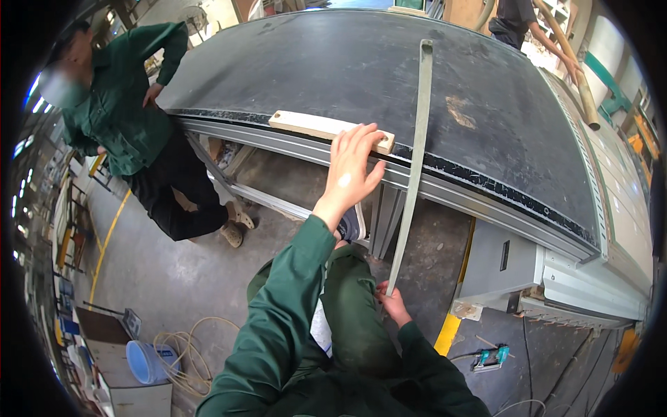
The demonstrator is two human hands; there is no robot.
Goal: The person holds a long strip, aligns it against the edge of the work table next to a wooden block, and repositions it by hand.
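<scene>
left hand (351,170): spread wide, reaching to wooden block (326,129) at table (292,62) near edge | right hand (394,304): gripping long thin strip (415,160) at lower end, strip slanting across table | strip probably light, whippy; support mid-length

Daylight floods the scene evenly, bright but soft, with no hard shadows on the concrete floor (174,278). The dark surface (313,62) shows a pale, diffuse sheen toward its far edge. Openings at the top and far right are blown out to white. The fisheye lens bends the surface's straight edges into arcs, and a black vignette rings the frame. The centre is sharp; the rim smears, and the left hand (351,167) shows a bright highlight.
</scene>
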